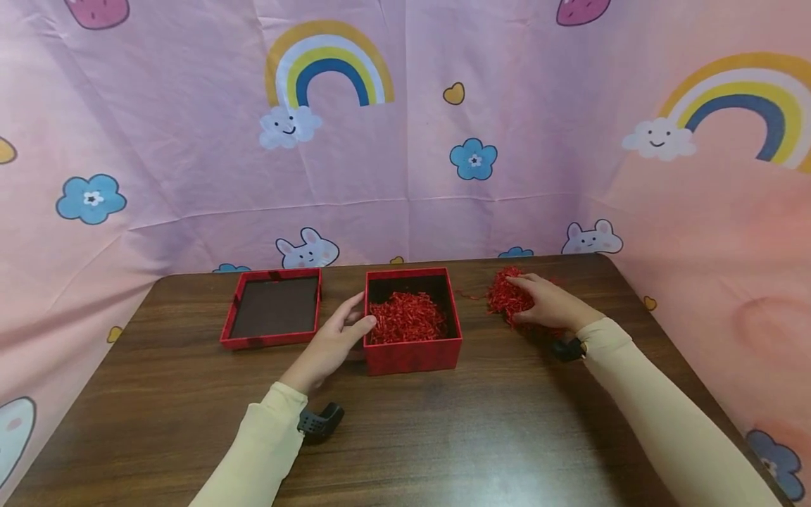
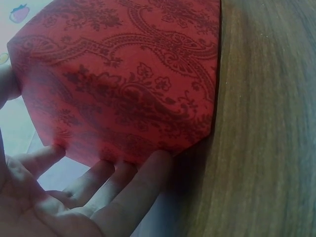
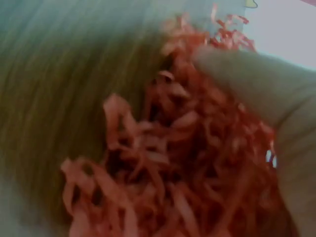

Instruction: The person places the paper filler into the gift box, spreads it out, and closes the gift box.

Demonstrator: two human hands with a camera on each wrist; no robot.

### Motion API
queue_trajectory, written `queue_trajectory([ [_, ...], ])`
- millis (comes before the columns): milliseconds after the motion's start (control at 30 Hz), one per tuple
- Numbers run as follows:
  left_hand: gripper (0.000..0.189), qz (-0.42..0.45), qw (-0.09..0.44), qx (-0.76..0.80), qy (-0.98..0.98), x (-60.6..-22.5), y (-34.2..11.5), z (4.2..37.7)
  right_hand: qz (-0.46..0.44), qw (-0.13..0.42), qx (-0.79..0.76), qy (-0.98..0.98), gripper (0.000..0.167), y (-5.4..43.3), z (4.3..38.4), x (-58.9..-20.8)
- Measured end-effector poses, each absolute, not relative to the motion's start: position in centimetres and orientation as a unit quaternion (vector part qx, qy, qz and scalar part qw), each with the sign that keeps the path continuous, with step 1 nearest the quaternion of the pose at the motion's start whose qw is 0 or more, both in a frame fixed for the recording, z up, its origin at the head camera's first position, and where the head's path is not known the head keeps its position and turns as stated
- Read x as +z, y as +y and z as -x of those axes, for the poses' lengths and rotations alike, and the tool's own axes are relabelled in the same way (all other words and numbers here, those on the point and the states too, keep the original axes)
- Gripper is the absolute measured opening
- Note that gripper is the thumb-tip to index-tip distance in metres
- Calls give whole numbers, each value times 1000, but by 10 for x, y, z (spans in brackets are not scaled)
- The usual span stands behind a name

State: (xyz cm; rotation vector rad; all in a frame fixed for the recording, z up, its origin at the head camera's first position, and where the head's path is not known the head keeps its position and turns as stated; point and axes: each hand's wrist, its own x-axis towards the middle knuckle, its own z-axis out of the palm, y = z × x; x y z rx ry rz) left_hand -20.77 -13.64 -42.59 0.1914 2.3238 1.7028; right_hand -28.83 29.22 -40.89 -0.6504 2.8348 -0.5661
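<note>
Along the back and both sides, pink cloth (image 1: 412, 176) printed with rainbows, blue flowers and rabbits, hanging behind a dark wood-grain counter (image 1: 431, 422). At left on that counter, a shallow red-edged lid (image 1: 269, 342), dark inside face upward. Next, in the gap between lid and box, the left hand (image 1: 332, 345), fingers loosely extended, touching the left wall of the red box (image 1: 413, 358), thumb at its rim, part of that wall hidden from above; below, a black wrist device (image 1: 319, 421) and a pale sleeve. At centre, the box, upright and uncovered, with dark inner walls, a paisley pattern outside in the left wrist view, and crinkled red shreds (image 1: 408, 318) within. Just to the right, a thin stray strand (image 1: 469, 296) on bare wood. Farther right, apart from the box, a loose red heap (image 1: 505, 299) of the same paper, gripped between thumb and bent fingers of the right hand (image 1: 550, 303) and partly covered by it; blurred in the right wrist view.
</note>
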Motion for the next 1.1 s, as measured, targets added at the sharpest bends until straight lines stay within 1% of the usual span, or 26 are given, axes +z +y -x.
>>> queue_trajectory([
  [200,69,-69,129,591,794,-427,-137,209,203,45,-160,965,63,290,293,-416],
  [467,70,-67,159,639,750,-426,-136,209,188,22,-147,971,50,291,295,-413],
  [767,72,-63,155,635,754,-426,-136,208,194,5,-171,966,46,293,294,-403],
  [1100,68,-57,153,636,754,-428,-135,210,185,-10,-196,963,42,294,296,-385],
])
